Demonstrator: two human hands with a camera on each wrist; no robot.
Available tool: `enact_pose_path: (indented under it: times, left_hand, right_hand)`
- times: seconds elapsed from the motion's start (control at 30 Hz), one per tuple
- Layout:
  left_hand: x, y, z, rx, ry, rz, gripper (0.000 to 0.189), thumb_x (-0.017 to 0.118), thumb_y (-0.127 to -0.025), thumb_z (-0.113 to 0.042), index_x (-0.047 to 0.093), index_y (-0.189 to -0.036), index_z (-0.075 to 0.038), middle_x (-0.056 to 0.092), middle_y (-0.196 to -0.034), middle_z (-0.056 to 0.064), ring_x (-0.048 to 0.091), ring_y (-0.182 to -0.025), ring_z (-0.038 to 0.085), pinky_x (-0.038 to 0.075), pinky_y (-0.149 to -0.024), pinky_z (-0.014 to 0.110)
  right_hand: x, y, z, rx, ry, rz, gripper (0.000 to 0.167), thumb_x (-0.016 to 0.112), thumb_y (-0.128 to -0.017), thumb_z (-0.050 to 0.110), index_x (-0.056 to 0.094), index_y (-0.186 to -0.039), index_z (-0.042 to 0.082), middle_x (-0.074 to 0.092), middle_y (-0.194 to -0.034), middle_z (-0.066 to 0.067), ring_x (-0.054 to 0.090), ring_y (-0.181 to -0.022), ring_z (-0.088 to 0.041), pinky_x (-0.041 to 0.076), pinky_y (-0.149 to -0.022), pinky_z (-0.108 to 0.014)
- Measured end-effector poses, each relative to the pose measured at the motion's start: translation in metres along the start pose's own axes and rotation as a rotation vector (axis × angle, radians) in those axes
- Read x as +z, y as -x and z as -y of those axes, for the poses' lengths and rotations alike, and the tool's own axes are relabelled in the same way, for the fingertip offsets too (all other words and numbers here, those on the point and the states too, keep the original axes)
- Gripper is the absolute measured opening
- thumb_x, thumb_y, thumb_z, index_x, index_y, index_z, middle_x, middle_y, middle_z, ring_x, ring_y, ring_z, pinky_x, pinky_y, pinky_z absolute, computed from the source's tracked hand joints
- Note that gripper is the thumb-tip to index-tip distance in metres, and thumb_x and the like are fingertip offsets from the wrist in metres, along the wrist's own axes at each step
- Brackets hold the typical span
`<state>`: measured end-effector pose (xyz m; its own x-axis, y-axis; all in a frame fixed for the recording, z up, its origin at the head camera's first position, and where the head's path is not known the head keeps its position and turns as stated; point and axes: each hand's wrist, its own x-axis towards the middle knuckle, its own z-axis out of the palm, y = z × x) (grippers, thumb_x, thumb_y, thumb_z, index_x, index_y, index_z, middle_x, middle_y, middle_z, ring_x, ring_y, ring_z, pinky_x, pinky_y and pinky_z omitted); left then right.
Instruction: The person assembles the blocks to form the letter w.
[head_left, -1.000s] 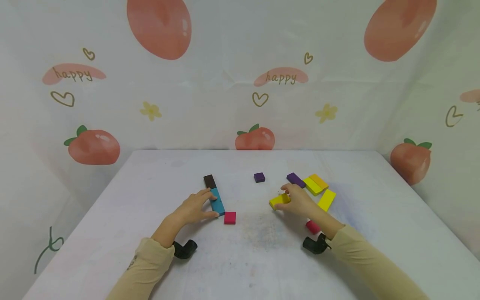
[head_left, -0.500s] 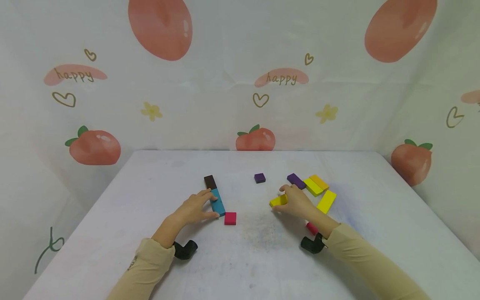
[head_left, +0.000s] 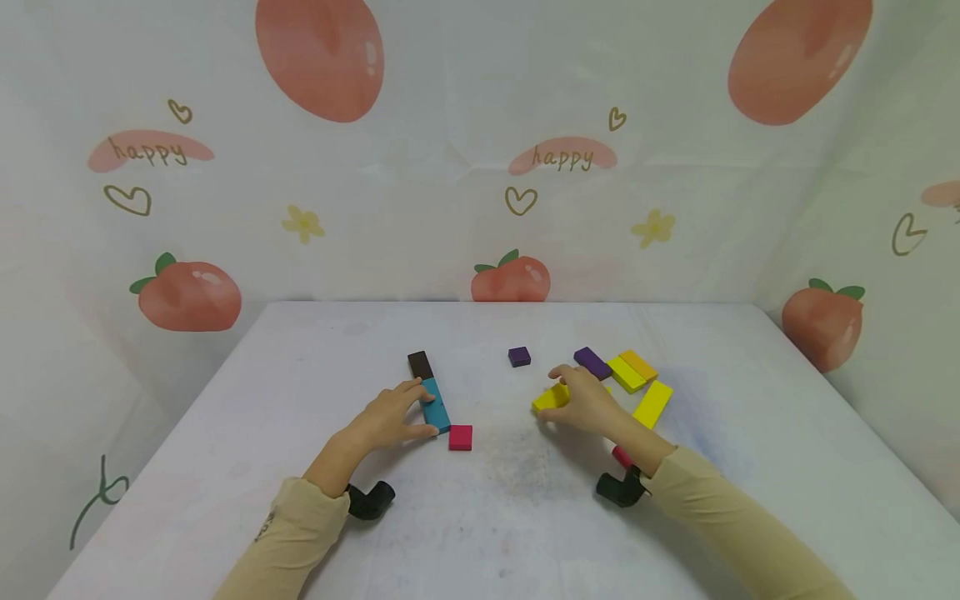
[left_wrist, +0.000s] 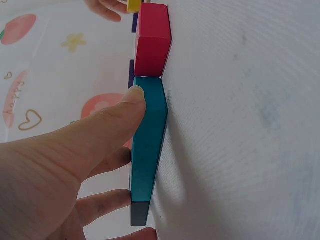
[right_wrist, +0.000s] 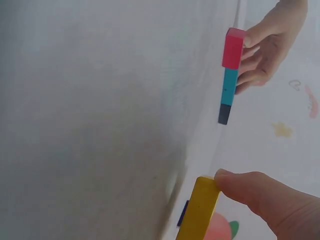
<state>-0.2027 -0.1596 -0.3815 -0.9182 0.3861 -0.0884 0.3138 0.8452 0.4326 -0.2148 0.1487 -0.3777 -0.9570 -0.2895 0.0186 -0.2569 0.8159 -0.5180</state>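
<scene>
My left hand (head_left: 386,417) rests relaxed fingers and thumb on a blue block (head_left: 437,408) lying flat on the table. A dark brown block (head_left: 420,365) touches its far end, and a red square block (head_left: 461,437) sits at its near end. In the left wrist view the thumb lies on the blue block (left_wrist: 149,135) beside the red one (left_wrist: 153,40). My right hand (head_left: 588,402) pinches a yellow block (head_left: 551,398) low over the table, thumb on the near side and fingers beyond. Part of that block is hidden by the hand.
A small purple block (head_left: 519,357) lies at centre back. Behind the right hand are a longer purple block (head_left: 592,362), a yellow block (head_left: 626,373), an orange block (head_left: 639,365) and another yellow block (head_left: 653,404). A red piece (head_left: 622,456) is partly covered by the right wrist.
My right hand has shifted slightly left with the yellow block in its grip. The left hand and the blocks by it stay where they were.
</scene>
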Motion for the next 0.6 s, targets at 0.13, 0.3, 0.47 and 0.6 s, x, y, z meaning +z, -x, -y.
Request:
enact_pose_path:
  times: [0.13,0.3,0.47,0.6]
  left_hand:
    - [0.000,0.000,0.000,0.002,0.000,-0.005,0.048,0.069,-0.084,-0.031,0.055,-0.123,-0.007,0.035,-0.147,0.022,0.046,-0.121,0.045,0.040,-0.099,0.057]
    - [0.000,0.000,-0.001,0.009,-0.003,-0.007,0.048,0.069,-0.084,-0.031,0.055,-0.123,-0.007,0.035,-0.147,0.023,0.046,-0.121,0.045,0.040,-0.100,0.057]
    - [0.000,0.001,-0.001,0.008,-0.003,-0.005,0.048,0.068,-0.084,-0.031,0.055,-0.123,-0.006,0.035,-0.147,0.023,0.045,-0.122,0.045,0.039,-0.100,0.057]
    - [0.000,0.000,-0.001,0.000,-0.008,-0.002,0.049,0.068,-0.084,-0.031,0.055,-0.124,-0.007,0.034,-0.147,0.023,0.045,-0.123,0.045,0.039,-0.101,0.057]
  right_hand:
    - [0.001,-0.002,0.006,-0.021,-0.029,0.006,0.057,0.077,-0.075,0.023,0.053,-0.121,-0.002,0.059,-0.114,-0.022,0.054,-0.103,-0.031,0.050,-0.091,-0.044]
    - [0.004,-0.005,0.012,-0.027,-0.057,0.026,0.057,0.077,-0.076,0.024,0.053,-0.122,0.000,0.057,-0.118,-0.021,0.054,-0.105,-0.031,0.049,-0.091,-0.043]
    - [0.009,-0.009,0.016,-0.034,-0.077,0.038,0.056,0.077,-0.076,0.023,0.053,-0.122,0.002,0.056,-0.120,-0.020,0.054,-0.105,-0.029,0.048,-0.093,-0.044]
    - [0.011,-0.011,0.020,-0.044,-0.084,0.046,0.055,0.076,-0.076,0.022,0.053,-0.122,0.002,0.056,-0.119,-0.018,0.054,-0.105,-0.028,0.047,-0.094,-0.044]
